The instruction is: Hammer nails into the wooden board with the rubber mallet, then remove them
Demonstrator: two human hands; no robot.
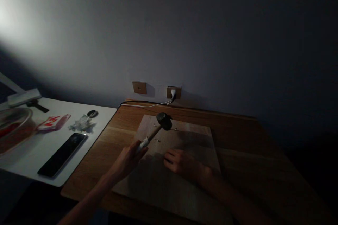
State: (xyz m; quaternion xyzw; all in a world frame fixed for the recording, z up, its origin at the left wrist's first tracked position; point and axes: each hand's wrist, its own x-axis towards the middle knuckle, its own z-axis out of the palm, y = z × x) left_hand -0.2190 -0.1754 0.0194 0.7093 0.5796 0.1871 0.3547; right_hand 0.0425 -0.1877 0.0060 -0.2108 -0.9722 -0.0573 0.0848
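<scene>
A mallet (pixel 164 121) with a dark, thick head and a light handle is raised above a pale wooden board (pixel 195 200). My left hand (pixel 129 156) grips its handle near a white wrapped part, the head pointing away to the upper right. On the board lies my right hand (pixel 179 161), its fingers loosely bent with a gap between them and nothing visible in them. Several small metal pieces, like screws or nails, are on the board: one piece (pixel 157 140) is below the mallet head, another small piece (pixel 175 129) just right of it. Dim light hides their exact shape.
The board lies on a brown wooden table (pixel 237 168) against the wall. A plugged-in white cable (pixel 148 105) runs along the back edge. On the white table (pixel 105 112) at left are a phone (pixel 63 154), a red-and-white packet (pixel 54 122), clear plastic (pixel 82 123) and a round tub (pixel 16 130).
</scene>
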